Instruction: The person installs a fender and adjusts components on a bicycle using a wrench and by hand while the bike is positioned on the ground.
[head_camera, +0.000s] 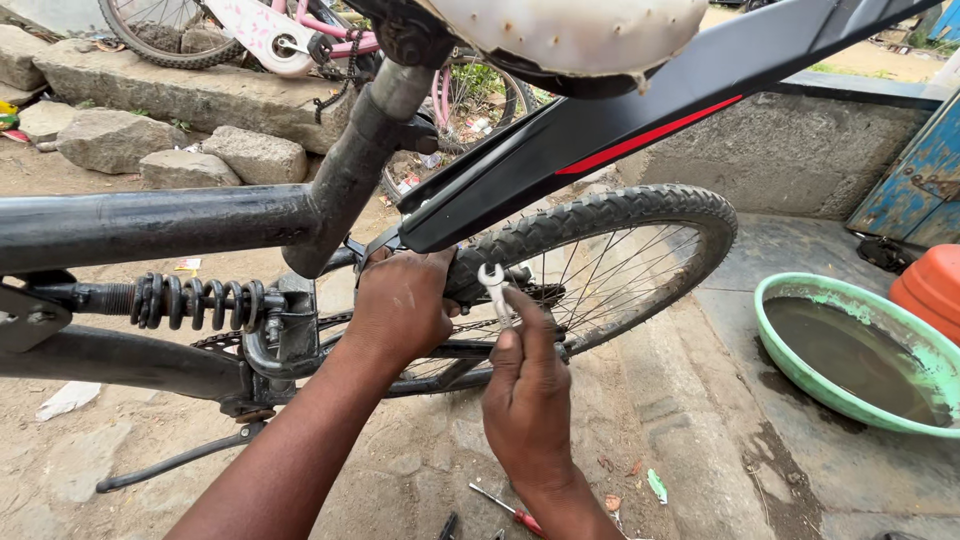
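Beside the black bicycle frame (150, 225), the left hand (400, 305) is closed around the frame parts just ahead of the rear tyre (620, 215), while the right hand (528, 385) pinches a small silver spanner (494, 290) upright against the wheel, a green water basin (850, 350) sitting far right.

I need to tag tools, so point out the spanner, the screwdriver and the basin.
spanner (492, 281), head view, open jaw end
screwdriver (508, 510), head view, red handle
basin (800, 290), head view, green rim
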